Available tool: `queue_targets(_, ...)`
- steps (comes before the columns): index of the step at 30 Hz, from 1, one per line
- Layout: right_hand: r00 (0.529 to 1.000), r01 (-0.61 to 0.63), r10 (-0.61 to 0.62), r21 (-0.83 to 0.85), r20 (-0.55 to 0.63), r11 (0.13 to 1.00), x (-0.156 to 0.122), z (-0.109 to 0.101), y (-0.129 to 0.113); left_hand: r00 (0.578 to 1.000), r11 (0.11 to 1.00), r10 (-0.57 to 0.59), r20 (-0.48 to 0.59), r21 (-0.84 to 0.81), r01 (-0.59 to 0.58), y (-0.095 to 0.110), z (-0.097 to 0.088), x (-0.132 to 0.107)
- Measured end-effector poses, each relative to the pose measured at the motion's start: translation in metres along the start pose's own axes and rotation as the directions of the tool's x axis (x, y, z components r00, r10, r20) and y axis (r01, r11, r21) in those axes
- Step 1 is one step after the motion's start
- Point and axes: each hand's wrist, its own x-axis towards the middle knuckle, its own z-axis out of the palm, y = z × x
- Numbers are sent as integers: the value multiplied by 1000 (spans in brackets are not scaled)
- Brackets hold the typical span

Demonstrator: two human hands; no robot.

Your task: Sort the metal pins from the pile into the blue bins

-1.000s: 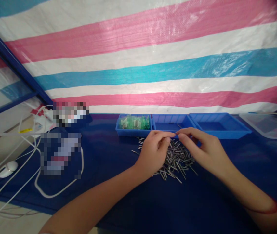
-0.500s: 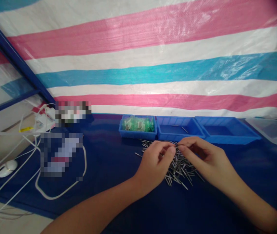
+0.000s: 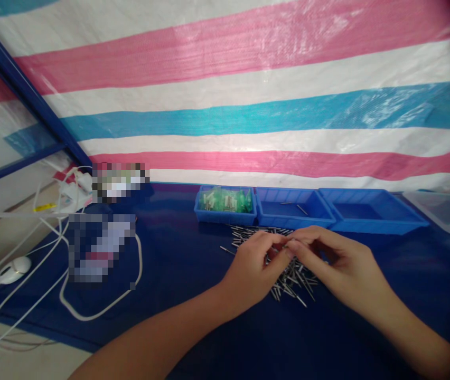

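**Hands drawn together over the pin pile (image 3: 294,282)**

Change since half a second ago – the left hand (image 3: 252,266) and right hand (image 3: 339,266) have closed the small gap between them, and their fingertips now meet above the pile's far half.

- Left hand: thumb and forefinger pressed together in a pinch, the other fingers curled under. It rests on the pile's left side and covers part of it.
- Right hand: thumb and forefinger likewise pinched and touching the left hand's tips, palm over the pile's right side. Whether a pin lies between the tips is too small to tell.
- Pin pile: short grey metal pins, loosely heaped and crossing at all angles on the dark blue tablecloth (image 3: 193,264). Strays lie at its far-left edge.
- Blue tray of green parts (image 3: 225,216): just behind the pile, to the left.
- Middle blue tray (image 3: 272,220): directly behind the pile – two loose pins (image 3: 300,209) lie inside.
- Right blue tray (image 3: 379,227): behind the pile to the right, touching the middle tray.
- Clear plastic tray (image 3: 447,216): well right of the pile.
- White cables (image 3: 90,314): well left of the pile, looped on the cloth.
- Striped tarp (image 3: 249,111): pink, white and blue, hanging behind everything.
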Motion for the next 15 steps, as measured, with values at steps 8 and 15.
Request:
queue_targets(8,999,48,-48,-21,16,999,3,-4,3,998,1000,1,-57,20,0,-6,-7,3)
queue_targets(15,999,-2,4,-42,42,999,8,-2,7,991,995,-94,-93,20,96,2,-7,3)
